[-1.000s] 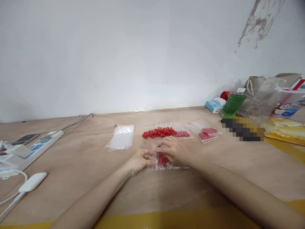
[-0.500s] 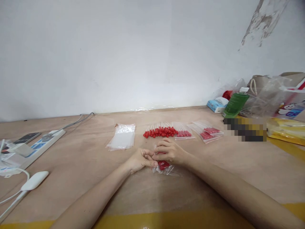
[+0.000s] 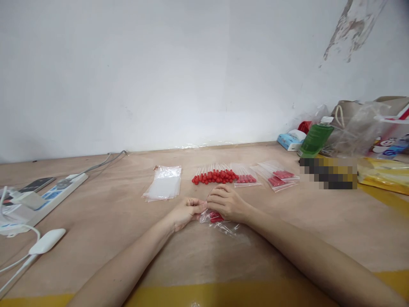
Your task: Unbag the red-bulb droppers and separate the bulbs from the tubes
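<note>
Both hands meet at a clear plastic bag [image 3: 226, 229] with something red inside, low on the table in front of me. My left hand [image 3: 189, 212] pinches the bag's left edge between thumb and fingers. Curled over its top is my right hand [image 3: 228, 203], which hides part of the red contents. Just beyond the hands lies a row of white sticks with red tips [image 3: 214, 175]. Beside that row, a flat zip bag [image 3: 246, 175] holds several red-tipped sticks. Farther right, more filled zip bags [image 3: 277, 175] overlap. A stack of clear bags [image 3: 164, 183] lies to the left.
At the left are a white power strip [image 3: 59, 197] with plugs and cables, a phone [image 3: 36, 186] and a white corded device [image 3: 47, 241]. A green bottle [image 3: 316, 138], a tissue pack [image 3: 290, 140] and plastic bags [image 3: 358, 130] crowd the right back.
The left thumb and fingers have closed together on the bag's edge. The right hand has settled lower over the bag, and less of the red contents shows.
</note>
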`<state>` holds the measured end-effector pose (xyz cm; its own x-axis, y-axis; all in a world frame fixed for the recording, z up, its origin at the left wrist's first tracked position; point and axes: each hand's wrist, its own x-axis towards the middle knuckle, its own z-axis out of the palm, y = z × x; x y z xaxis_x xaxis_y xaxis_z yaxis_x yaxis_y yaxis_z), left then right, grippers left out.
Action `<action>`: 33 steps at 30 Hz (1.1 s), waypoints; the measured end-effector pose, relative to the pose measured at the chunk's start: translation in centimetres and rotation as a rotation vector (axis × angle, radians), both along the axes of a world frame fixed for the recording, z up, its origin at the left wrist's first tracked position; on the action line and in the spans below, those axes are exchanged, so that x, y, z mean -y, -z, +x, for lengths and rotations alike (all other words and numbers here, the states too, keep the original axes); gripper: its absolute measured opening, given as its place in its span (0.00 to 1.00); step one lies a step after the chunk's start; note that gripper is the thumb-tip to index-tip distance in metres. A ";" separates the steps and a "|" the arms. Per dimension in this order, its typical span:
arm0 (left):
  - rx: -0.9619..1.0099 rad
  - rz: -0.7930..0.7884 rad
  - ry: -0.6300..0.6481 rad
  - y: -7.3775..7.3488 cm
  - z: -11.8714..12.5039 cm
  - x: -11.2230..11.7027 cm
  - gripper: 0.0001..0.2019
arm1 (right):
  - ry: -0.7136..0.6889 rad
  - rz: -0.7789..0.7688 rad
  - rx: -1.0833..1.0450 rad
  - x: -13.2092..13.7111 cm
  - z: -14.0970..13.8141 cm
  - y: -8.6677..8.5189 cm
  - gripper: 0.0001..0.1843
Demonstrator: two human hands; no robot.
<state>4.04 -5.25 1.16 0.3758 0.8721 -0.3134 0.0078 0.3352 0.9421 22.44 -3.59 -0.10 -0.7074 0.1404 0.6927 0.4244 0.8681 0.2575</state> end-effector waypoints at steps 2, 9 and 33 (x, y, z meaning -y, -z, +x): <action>-0.011 0.002 -0.024 0.1 0.4 0.1 0.19 | 0.008 -0.018 0.035 0.1 -0.2 -0.1 0.09; -0.055 0.042 -0.102 -0.1 0.8 0.2 0.16 | -0.037 -0.095 -0.087 0.3 -0.3 -0.9 0.10; -0.662 0.900 0.048 1.1 -2.2 -0.9 0.07 | 0.396 -0.641 -0.164 2.4 5.0 2.1 0.14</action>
<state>1.87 -4.38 0.08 0.4082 0.8708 0.2740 0.5921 -0.4810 0.6466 27.45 -5.98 -2.19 -0.4162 0.7710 0.4820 0.7241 0.6017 -0.3373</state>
